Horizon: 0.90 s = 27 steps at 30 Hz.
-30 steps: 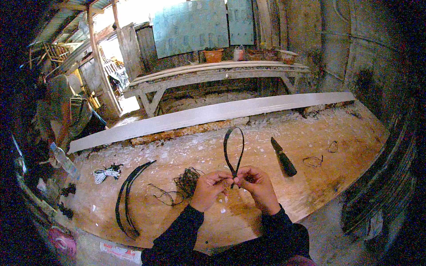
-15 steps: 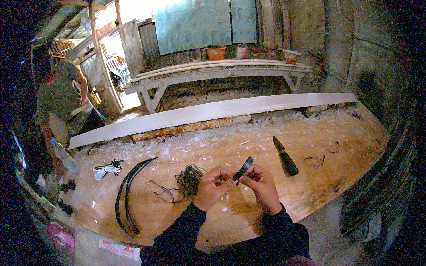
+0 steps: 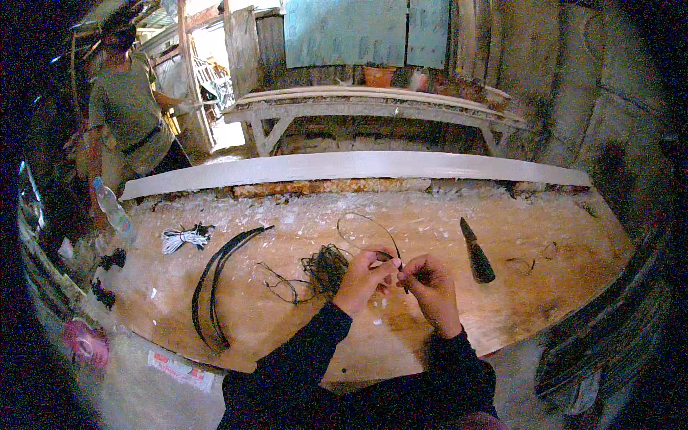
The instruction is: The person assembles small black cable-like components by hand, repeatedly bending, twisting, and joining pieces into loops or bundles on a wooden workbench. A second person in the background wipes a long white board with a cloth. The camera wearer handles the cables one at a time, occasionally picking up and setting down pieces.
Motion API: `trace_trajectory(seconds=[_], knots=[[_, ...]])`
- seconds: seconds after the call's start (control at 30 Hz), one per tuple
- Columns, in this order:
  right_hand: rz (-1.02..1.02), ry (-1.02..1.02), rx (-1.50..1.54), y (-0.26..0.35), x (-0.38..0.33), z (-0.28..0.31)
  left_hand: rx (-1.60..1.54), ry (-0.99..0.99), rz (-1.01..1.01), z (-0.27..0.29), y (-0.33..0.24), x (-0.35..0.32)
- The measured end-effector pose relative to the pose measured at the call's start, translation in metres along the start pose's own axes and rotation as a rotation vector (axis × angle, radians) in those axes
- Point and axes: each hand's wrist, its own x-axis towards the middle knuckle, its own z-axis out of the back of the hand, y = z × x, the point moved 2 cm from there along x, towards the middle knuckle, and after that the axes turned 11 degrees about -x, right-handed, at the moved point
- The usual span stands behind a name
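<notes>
1. The worktop (image 3: 545, 287) is a broad, pale wooden surface strewn with chips; it lies under both hands and spreads well beyond the grip on every side.
2. A long white plank (image 3: 344, 166) lies across the far edge of the worktop, well beyond the grip; a person in a grey shirt (image 3: 125, 107) stands far off to the upper left of it.
3. A pair of dark curved strips (image 3: 215, 283) lies on the worktop well to the left of the grip; a white cord bundle (image 3: 179, 236) sits beyond them, farther left.
4. A dark tangle of fibre (image 3: 324, 269) rests on the worktop just left of the grip, close to the left hand's knuckles.
5. A dark-handled knife (image 3: 475, 252) lies on the worktop near the right of the grip, apart from the right hand.
6. The left hand (image 3: 364, 278) and right hand (image 3: 428, 283) meet at the middle, fingertips all but touching; both are pinched nearly closed, thumbs pressed against forefingers.
7. The thin dark strip (image 3: 367, 229) is caught in that pinch at its ends; it rises from the fingertips as a narrow loop curving away and slightly left above the grip; a short dark end shows just below the right hand's fingertips; exactly which fingers clamp which end cannot be told.
</notes>
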Motion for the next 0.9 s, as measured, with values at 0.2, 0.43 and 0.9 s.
trace_trajectory(seconds=[0.2, 0.43, 0.9], knots=[[0.112, -0.072, 0.079, -0.004, 0.007, 0.006, -0.121, -0.461, -0.567, 0.012, -0.009, -0.139], [0.075, -0.071, 0.005, -0.013, 0.003, 0.002, 0.823, -1.135, -0.625, 0.129, -0.066, -0.255], [0.137, -0.062, -0.035, -0.017, 0.003, 0.002, 1.275, -1.311, -0.648, 0.118, -0.138, -0.241]])
